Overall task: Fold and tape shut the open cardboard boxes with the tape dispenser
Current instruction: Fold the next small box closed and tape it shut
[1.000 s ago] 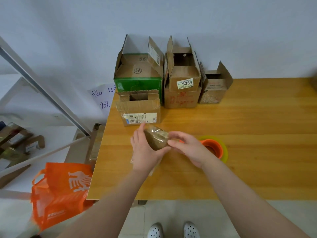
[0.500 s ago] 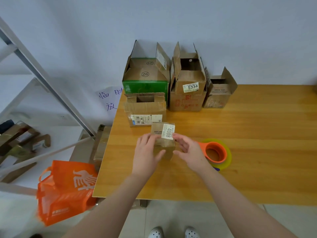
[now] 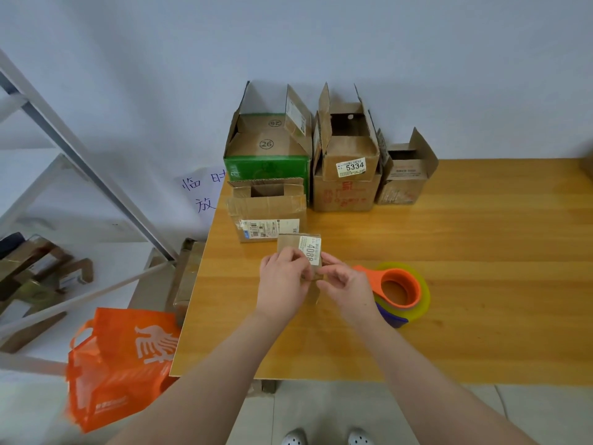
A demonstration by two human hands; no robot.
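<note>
Both hands are on the small box, the one labelled 4088, which sits on the table at the near middle, just in front of the barcode-labelled box. My left hand wraps its left side, fingers curled over the top edge, bracing it so it can't slide. My right hand pinches the near right edge with curled fingertips; I read that as pressing a flap down, though the flap itself is hidden under my fingers. So both grips are closed on the cardboard, nothing loose.

The tape dispenser, orange handle with a yellowish roll, lies just right of my right hand and untouched. That placement looks deliberate: one short reach once the flaps are flat.

Along the far edge, against the wall, the green box, the 5334 box and the little box on the right wait with flaps up. By my judgement this is the folding step, with taping not yet begun.
</note>
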